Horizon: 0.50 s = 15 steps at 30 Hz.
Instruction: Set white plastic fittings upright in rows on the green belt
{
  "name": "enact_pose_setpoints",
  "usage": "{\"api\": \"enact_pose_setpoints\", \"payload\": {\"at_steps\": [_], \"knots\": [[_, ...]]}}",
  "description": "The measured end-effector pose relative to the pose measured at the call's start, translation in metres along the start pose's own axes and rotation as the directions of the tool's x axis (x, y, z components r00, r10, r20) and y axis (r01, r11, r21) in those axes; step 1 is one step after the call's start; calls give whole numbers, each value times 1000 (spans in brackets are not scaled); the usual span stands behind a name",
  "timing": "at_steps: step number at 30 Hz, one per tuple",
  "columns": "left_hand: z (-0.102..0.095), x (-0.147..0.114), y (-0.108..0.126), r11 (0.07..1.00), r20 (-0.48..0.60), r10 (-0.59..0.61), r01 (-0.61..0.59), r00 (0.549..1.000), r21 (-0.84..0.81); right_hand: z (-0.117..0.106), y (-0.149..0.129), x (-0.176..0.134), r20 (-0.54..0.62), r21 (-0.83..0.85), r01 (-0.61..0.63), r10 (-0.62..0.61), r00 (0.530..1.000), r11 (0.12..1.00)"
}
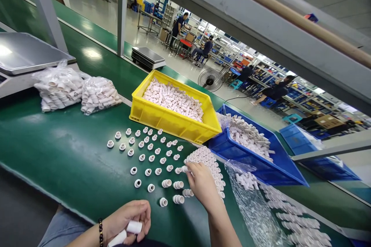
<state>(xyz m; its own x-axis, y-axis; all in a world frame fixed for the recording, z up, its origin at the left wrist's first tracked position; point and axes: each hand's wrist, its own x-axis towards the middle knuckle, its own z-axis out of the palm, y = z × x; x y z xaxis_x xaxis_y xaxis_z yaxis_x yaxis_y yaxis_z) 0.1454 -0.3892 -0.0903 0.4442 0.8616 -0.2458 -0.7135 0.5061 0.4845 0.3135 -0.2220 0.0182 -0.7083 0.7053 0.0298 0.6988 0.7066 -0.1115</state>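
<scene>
My left hand (131, 216), with a beaded bracelet at the wrist, lies palm up near the table's front edge. Its fingers curl around white plastic tubes (135, 227), two of which show. Farther right, my right hand (203, 183) pinches a white tube (184, 169) at a small flanged fitting (177, 170); whether the two are joined I cannot tell. Several similar flanged fittings (142, 157) stand spread over the green table. Wider tubes stand on some nearby fittings (178, 199). Beyond my right hand is a tight cluster of upright white tubes (204, 156).
A yellow bin (165, 115) of small white parts sits behind the fittings, with a blue bin (255, 166) to its right. Bagged tubes (100, 94) lie by a scale (29, 52) at left. Bubble wrap (255, 208) and stacked tubes (301, 222) are at right. A metal beam crosses above.
</scene>
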Motion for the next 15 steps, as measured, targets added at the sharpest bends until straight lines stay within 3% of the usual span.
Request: {"api": "enact_pose_setpoints", "payload": {"at_steps": [6, 15], "knots": [[-1, 1, -2, 999, -1, 12, -12, 1000, -52, 19, 6, 15, 74, -118, -3, 12, 997, 993], [-2, 1, -1, 998, -1, 6, -6, 1000, -64, 23, 4, 23, 158, -188, 37, -7, 987, 981]]}}
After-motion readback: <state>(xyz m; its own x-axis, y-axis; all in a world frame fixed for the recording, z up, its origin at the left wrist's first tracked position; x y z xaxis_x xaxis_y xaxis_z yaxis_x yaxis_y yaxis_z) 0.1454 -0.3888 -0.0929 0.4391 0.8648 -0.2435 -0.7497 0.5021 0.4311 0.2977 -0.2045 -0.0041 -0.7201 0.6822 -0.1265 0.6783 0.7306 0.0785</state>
